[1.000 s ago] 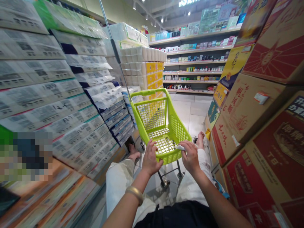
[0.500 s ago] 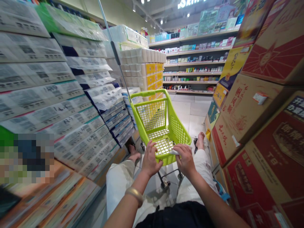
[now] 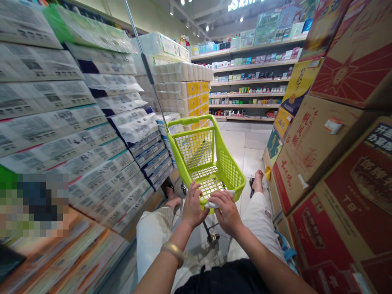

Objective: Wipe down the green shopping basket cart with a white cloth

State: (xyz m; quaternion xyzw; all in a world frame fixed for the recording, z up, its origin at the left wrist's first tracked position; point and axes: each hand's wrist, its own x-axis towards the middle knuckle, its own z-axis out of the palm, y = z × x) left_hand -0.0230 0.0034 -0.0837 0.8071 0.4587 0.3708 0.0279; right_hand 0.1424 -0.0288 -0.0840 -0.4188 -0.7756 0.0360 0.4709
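Observation:
A lime-green plastic shopping cart point(image 3: 228, 169) with latticed walls stands between my legs, its basket holding nothing I can see. My left hand point(image 3: 193, 206) is closed over the near rim, thumb on the outside. Close beside it, my right hand point(image 3: 226, 210) presses a folded white tissue or cloth point(image 3: 218, 203) against the same rim; its exact kind is hard to make out. A grey pole point(image 3: 147, 67) rises from the cart's far left corner.
Stacked packs of paper goods point(image 3: 43, 98) wall the left side. Cardboard cartons point(image 3: 321, 139) are piled close on the right. Beyond the cart, tiled floor point(image 3: 235, 139) leads to shelves point(image 3: 251, 77) of small boxes and bottles.
My right hand has slid left along the near rim with the white tissue or cloth, coming up beside my left hand. The left hand has stayed on the rim.

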